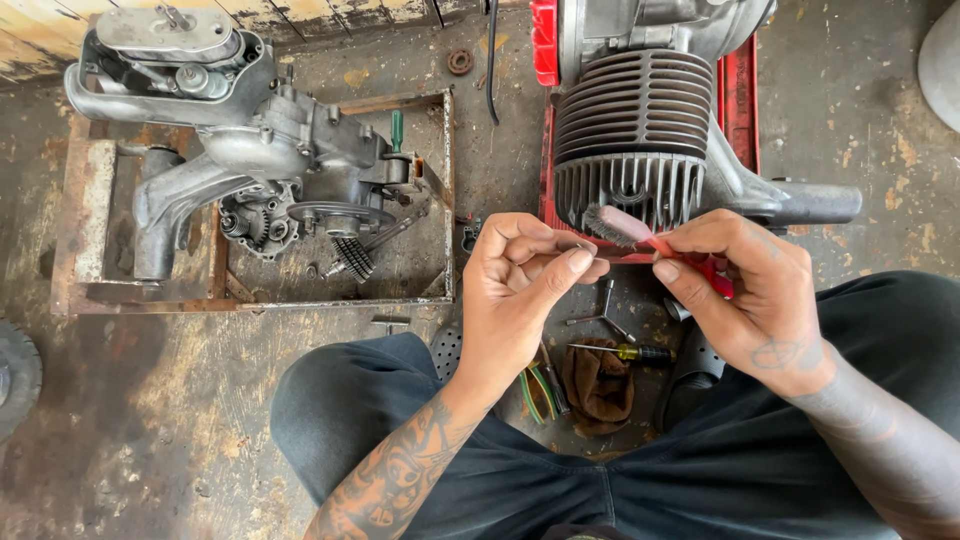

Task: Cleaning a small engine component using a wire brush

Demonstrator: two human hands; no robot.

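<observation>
My left hand (520, 290) pinches a small thin metal part (590, 250) between thumb and fingers. My right hand (745, 295) grips a red-handled toothbrush (640, 232), whose worn bristle head rests against that small part. Both hands hover just in front of a finned engine cylinder (632, 140) that stands on a red tray (738, 90). My knees in dark trousers frame the spot from below.
A dismantled engine case (270, 150) with exposed gears lies in a rusty metal frame (90, 200) at left. On the floor between my legs lie a yellow-handled screwdriver (625, 352), a brown rag (598, 385), a T-handle wrench (605, 305) and green-yellow wires (538, 390).
</observation>
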